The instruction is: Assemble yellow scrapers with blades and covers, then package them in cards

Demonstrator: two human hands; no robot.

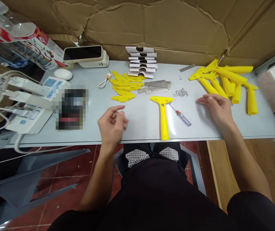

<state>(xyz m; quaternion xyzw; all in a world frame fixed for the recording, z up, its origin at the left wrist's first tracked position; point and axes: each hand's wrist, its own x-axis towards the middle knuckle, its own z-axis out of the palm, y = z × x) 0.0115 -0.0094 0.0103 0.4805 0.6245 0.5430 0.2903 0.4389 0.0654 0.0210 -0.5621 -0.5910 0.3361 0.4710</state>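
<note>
A yellow scraper handle [164,120] lies on the grey table in front of me, its wide head pointing away. Right beside it is a screwdriver [183,118] with a clear grip, its tip by the head. My left hand [113,123] is over the table left of the handle, fingers loosely curled, holding nothing. To the right, my right hand [215,107] rests near the pile of yellow handles [228,80], fingers partly extended and apart from any object. Yellow plates [124,85], metal blades [156,86] and small screws [181,92] lie beyond the handle.
White folded cards [142,62] stand at the back by a cardboard wall [156,25]. A phone [83,53] sits on a white box. Power strips [35,112], a white mouse [63,74], bottles [36,41] and a blurred object [72,109] are left.
</note>
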